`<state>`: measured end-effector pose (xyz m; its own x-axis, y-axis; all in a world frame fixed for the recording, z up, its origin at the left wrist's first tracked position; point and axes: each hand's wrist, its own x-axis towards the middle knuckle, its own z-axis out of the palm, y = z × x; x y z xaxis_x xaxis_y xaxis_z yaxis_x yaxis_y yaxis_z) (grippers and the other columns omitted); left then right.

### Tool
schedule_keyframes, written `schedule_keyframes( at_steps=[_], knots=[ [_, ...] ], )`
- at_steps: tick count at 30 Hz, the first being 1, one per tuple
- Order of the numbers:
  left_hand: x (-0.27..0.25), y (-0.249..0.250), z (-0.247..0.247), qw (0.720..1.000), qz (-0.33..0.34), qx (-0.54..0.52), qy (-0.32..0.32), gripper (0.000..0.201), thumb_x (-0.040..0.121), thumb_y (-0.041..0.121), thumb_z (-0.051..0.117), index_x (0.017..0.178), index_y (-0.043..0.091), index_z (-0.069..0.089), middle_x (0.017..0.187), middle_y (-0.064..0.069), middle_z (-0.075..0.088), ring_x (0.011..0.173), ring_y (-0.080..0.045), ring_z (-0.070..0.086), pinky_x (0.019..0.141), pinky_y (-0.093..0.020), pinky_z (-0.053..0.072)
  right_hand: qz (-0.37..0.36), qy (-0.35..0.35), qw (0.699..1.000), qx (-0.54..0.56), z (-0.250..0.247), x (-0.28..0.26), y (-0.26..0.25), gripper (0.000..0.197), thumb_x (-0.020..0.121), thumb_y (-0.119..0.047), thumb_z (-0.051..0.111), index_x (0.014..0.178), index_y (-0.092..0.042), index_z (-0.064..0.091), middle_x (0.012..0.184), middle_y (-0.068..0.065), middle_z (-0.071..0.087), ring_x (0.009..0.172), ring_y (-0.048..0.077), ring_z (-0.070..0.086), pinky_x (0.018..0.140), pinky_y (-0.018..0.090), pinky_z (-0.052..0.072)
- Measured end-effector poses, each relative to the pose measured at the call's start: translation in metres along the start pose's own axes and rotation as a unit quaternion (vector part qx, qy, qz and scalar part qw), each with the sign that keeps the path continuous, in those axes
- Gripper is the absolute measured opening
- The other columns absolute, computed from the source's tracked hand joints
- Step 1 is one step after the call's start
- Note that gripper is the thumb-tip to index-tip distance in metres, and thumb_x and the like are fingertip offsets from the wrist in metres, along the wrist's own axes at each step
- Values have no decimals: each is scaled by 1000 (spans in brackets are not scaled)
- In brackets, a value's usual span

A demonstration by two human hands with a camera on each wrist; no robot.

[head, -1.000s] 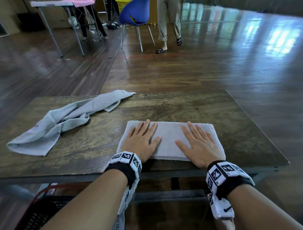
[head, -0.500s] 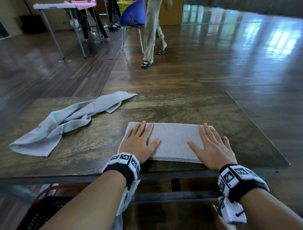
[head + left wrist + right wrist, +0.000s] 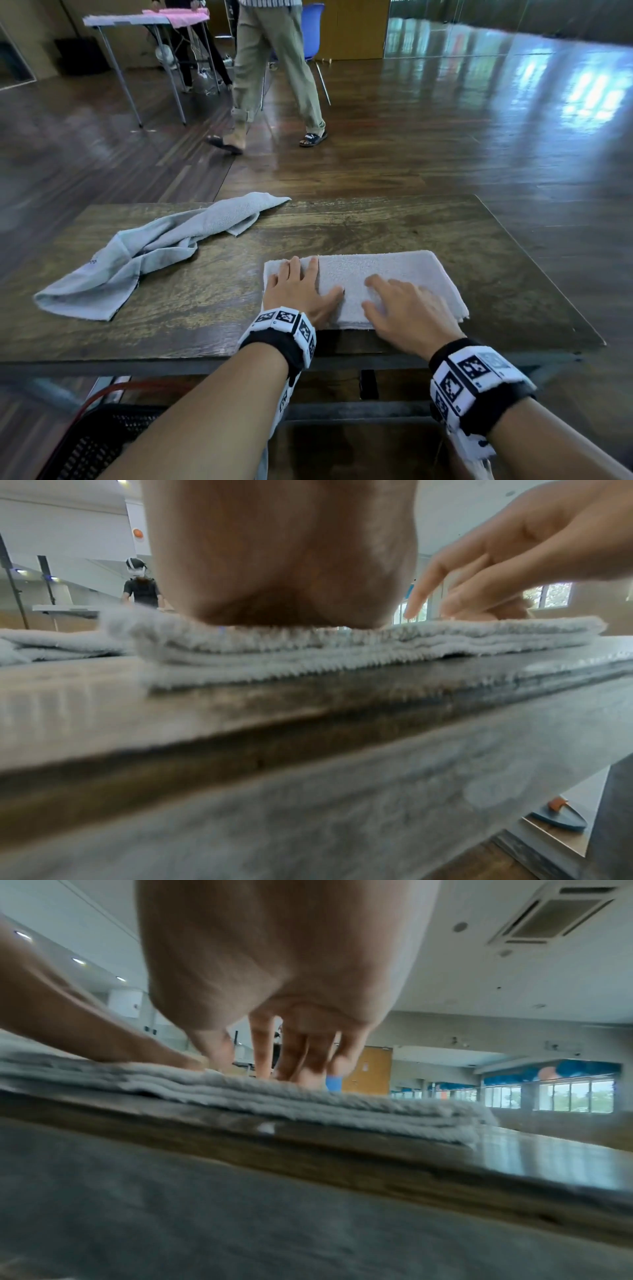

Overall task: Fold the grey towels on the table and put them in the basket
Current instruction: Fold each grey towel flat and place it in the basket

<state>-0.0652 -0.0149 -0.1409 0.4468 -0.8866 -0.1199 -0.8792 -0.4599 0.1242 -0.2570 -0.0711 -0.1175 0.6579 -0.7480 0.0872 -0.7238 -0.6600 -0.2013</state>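
A folded grey towel [image 3: 394, 274] lies flat near the front edge of the wooden table [image 3: 376, 226]. My left hand [image 3: 298, 287] lies flat on its left end, palm pressing down [image 3: 281, 561]. My right hand [image 3: 404, 308] is blurred over the towel's middle, palm raised and fingertips [image 3: 263, 1069] touching the cloth. The stacked layers of the folded towel [image 3: 308, 1099] show from the side, also in the left wrist view [image 3: 377, 647]. A second grey towel [image 3: 147, 253] lies crumpled at the table's left. The black basket [image 3: 96, 442] stands on the floor below the front left edge.
A person in beige trousers [image 3: 274, 68] walks across the floor beyond the table. Further back stand another table [image 3: 137, 24] with a pink cloth and a blue chair [image 3: 313, 31]. The table's right half [image 3: 496, 260] is bare wood.
My right hand has slid from the towel's right end leftward to its middle and lifted its palm. The left hand stays put. The walking person has come closer, moving left.
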Motion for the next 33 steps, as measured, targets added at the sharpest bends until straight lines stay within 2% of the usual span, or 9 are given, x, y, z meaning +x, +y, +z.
schedule_keyframes(
  at_steps=[2, 8, 11, 15, 19, 22, 25, 30, 33],
  knots=[
    [-2, 6, -10, 1000, -17, 14, 14, 83, 88, 74, 28, 154, 23, 23, 156, -11, 26, 144, -28, 22, 113, -47, 23, 15, -46, 999, 20, 0, 3, -7, 41, 98, -51, 39, 135, -34, 46, 119, 1, 60, 108, 25, 61, 81, 40, 47],
    [-15, 15, -36, 998, -56, -26, -11, 60, 90, 59, 45, 119, 10, 61, 129, -19, 55, 119, -37, 50, 99, -46, 43, 0, -64, 997, 46, -9, 10, 4, 53, 98, -27, 43, 151, -29, 37, 146, 2, 40, 136, 24, 38, 112, 46, 36],
    [-25, 13, -43, 993, -48, -105, -24, 41, 88, 48, 52, 92, 8, 61, 94, -13, 66, 91, -34, 65, 85, -43, 55, -65, -95, 992, 54, -8, -9, 4, 66, 90, -25, 53, 151, -37, 33, 158, -3, 25, 147, 20, 21, 120, 44, 24],
    [-35, 12, -43, 982, -49, -181, -37, 34, 82, 42, 56, 86, 8, 60, 96, -16, 68, 85, -34, 68, 69, -37, 54, -107, -149, 983, 19, 11, -39, 8, 98, 83, -26, 67, 156, -44, 4, 164, -11, -5, 153, 18, -5, 123, 40, 2],
    [-41, 10, -43, 973, -44, -222, -48, 27, 79, 38, 57, 67, 13, 53, 71, -7, 58, 57, -24, 59, 50, -28, 40, -106, -38, 990, 88, 25, -57, 12, 81, 85, -23, 70, 151, -42, 27, 162, -11, 20, 151, 13, 12, 123, 34, 9],
    [-42, -1, -44, 971, -16, -237, -32, 23, 86, 24, 57, 66, 11, 57, 71, -4, 59, 63, -22, 58, 56, -31, 44, -69, 31, 969, 234, 18, -59, 14, 49, 83, -14, 69, 118, -45, 52, 122, -25, 57, 113, 0, 47, 104, 34, 38],
    [-44, -16, -39, 969, 57, -237, -47, 30, 85, 9, 61, 114, 18, 66, 113, -9, 63, 100, -26, 61, 87, -37, 52, -35, 62, 959, 273, 3, -51, 17, 3, 94, -25, 65, 95, -27, 62, 82, -8, 68, 82, 17, 61, 76, 44, 49],
    [-48, -27, -35, 956, 155, -215, -124, 73, 74, 28, 83, 138, 40, 50, 136, -5, 41, 121, -24, 48, 108, -44, 42, 4, 125, 937, 327, -23, -39, 19, 37, 95, -41, 63, 69, -16, 58, 57, -3, 52, 52, 5, 46, 51, 23, 37],
    [-47, -24, -37, 937, 148, -278, -153, 57, 70, 32, 86, 120, 46, 63, 131, 4, 37, 116, -16, 45, 105, -33, 39, 70, 123, 929, 342, -24, -30, 25, 43, 96, -41, 62, 77, -3, 62, 66, 11, 64, 58, 25, 57, 56, 39, 47]
  ],
)
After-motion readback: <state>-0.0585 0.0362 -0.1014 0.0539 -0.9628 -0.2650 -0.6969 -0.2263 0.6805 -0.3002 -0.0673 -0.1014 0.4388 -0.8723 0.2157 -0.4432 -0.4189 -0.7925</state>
